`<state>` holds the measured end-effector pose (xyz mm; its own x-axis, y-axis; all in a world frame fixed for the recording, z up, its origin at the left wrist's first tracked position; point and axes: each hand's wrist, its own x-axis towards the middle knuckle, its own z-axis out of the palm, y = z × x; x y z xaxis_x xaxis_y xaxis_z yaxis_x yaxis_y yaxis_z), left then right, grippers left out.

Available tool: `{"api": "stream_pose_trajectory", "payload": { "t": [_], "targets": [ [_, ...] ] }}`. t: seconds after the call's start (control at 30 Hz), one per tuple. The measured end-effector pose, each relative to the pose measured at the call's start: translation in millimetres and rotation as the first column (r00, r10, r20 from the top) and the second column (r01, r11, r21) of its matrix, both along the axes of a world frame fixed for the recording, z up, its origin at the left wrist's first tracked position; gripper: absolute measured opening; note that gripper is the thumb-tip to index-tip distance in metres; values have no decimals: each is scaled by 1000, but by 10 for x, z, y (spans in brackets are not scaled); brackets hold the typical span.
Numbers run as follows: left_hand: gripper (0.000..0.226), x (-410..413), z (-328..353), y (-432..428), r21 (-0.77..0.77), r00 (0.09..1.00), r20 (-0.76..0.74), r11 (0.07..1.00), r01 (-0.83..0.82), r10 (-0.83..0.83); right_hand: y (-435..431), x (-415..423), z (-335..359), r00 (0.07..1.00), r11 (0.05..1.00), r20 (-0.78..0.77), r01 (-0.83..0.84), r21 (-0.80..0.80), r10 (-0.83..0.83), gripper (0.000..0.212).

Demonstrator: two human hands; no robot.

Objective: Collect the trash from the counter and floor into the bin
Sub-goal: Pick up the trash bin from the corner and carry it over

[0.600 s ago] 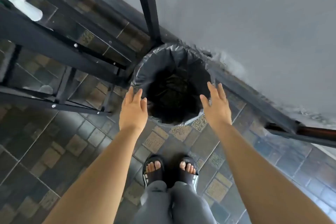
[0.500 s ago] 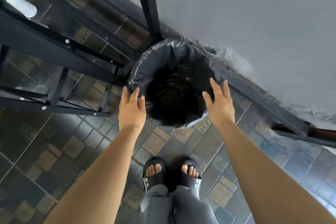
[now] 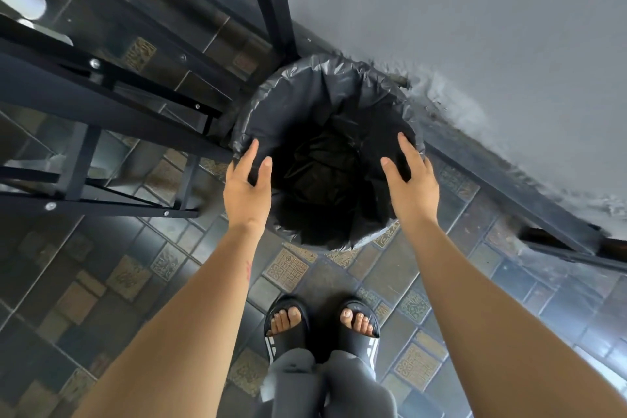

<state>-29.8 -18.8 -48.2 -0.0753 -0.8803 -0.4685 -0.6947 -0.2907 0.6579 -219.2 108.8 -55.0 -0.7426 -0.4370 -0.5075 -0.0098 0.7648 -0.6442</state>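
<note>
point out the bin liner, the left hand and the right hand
bin liner [image 3: 325, 85]: head view, far rim fold of the black bag
left hand [image 3: 246, 195]: head view, back of the open hand
right hand [image 3: 412, 192]: head view, back of the open hand

- Plain grey painted wall [image 3: 475, 10], scuffed and flaking pale near its base.
- Dark glossy floor tiles [image 3: 101, 282] with small tan patterned squares among them.
- Black metal frame furniture [image 3: 84, 98] at left, bolts visible.
- Soft, even light.

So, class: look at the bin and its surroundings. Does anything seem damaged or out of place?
The wall just behind the bin looks scuffed and flaking along its base, pale patches against grey paint. Both hands are empty.
</note>
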Motion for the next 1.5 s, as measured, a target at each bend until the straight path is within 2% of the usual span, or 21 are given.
{"api": "stream_pose_trajectory", "payload": {
  "t": [0.17, 0.4, 0.73, 0.9, 1.17, 1.37, 1.5],
  "targets": [
    [43, 42, 568, 148, 2, 1000, 18, 1000, 1, -1, 200, 85, 576, 1000, 1000, 8, 16, 24, -16, 52],
    [41, 164, 1851, 353, -11, 999, -47, 1000, -27, 26, 452, 265, 1903, 999, 999, -11, 43, 9, -43, 51],
    [42, 596, 4036, 697, -98, 990, -143, 995, -1, -13, 783, 665, 4076, 996, 996, -87, 28, -89, -36, 49],
    [42, 934, 4727, 1031, -169, 979, -193, 981, -96, 63, 918, 898, 4827, 996, 981, -84, -13, -193, -3, 48],
    [39, 1771, 5267, 1568, -199, 910, -310, 917, -346, 276, 1078, 1509, 5451, 981, 938, -102, -186, -293, 163, 45],
    [48, 2574, 5510, 1818, -219, 843, -370, 845, -488, 390, 1014, 2126, 5570, 930, 878, -113, -367, -307, 349, 51],
    [50, 3163, 5630, 1835, -242, 801, -372, 784, -572, 469, 812, 2668, 5646, 869, 804, -124, -491, -335, 479, 52]
  ]
}}
